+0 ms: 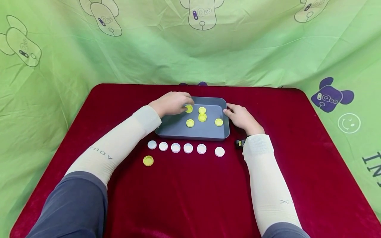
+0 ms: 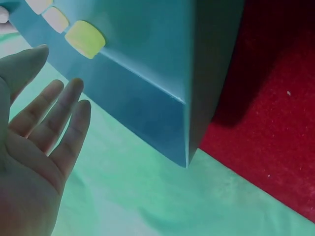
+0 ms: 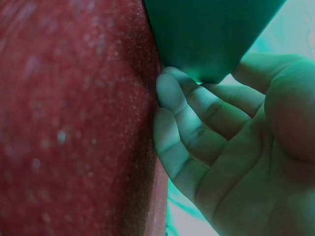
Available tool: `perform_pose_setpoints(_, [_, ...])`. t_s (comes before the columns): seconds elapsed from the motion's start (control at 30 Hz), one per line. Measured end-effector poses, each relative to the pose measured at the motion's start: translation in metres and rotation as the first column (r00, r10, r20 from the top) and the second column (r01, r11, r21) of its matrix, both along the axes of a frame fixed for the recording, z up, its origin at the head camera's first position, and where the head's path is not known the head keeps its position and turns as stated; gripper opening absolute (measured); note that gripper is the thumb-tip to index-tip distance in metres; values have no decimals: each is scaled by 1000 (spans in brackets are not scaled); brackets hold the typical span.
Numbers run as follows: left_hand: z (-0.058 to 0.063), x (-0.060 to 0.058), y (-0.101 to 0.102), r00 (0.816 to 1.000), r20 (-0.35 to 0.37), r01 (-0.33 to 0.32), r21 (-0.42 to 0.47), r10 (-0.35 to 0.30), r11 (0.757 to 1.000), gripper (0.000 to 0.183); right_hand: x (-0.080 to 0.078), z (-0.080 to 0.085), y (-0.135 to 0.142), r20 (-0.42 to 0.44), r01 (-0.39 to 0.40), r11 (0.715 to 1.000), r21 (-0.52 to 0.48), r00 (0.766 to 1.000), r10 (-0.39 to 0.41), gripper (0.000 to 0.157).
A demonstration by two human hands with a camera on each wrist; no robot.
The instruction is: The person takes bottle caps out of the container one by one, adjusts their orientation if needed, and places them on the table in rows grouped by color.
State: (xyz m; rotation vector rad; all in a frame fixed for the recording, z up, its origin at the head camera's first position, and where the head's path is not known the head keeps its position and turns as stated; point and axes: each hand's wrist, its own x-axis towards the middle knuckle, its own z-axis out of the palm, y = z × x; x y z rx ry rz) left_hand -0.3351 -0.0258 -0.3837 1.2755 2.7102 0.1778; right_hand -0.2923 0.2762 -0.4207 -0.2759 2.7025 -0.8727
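Note:
A grey rectangular tray (image 1: 178,132) lies on the red cloth with several round yellow bottle caps (image 1: 202,117) inside. Over its far left part hovers my left hand (image 1: 174,103), fingertips beside one yellow cap (image 1: 189,108). From the left wrist, that hand (image 2: 37,132) shows thumb and fingers spread apart, holding nothing, with the tray wall (image 2: 142,108) alongside. My right hand (image 1: 240,116) grips the tray's right side near the far corner. In the right wrist view its thumb and fingers (image 3: 170,93) lie on either side of the tray's corner (image 3: 211,49).
Several white caps (image 1: 188,148) form a row in front of the tray. Nearer lies a single yellow cap (image 1: 148,161). A small black device (image 1: 239,143) sits at the right wrist. Green printed fabric (image 1: 166,49) hangs behind the red-covered table (image 1: 190,205).

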Motion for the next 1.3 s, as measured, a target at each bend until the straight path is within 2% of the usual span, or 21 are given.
perform_pose_setpoints(0.63, [-1, -6, 12, 1000, 2, 11, -29, -11, 1000, 33, 1, 2, 1, 5, 5, 1000, 16, 1000, -5, 56])
perform_pose_setpoints(0.9, [-1, -5, 18, 999, 38, 17, -34, -15, 999, 33, 3, 0, 1, 11, 14, 1000, 0, 1000, -14, 56])
perform_pose_setpoints(1.17, [-4, -6, 18, 999, 48, 5, -31, -4, 1000, 33, 1, 1, 0, 11, 8, 1000, 3, 1000, -8, 56])
perform_pose_setpoints(1.3, [-10, -7, 19, 998, 58, 7, -36, -5, 999, 32, 1, -1, 0, 4, 7, 1000, -6, 1000, -7, 55])
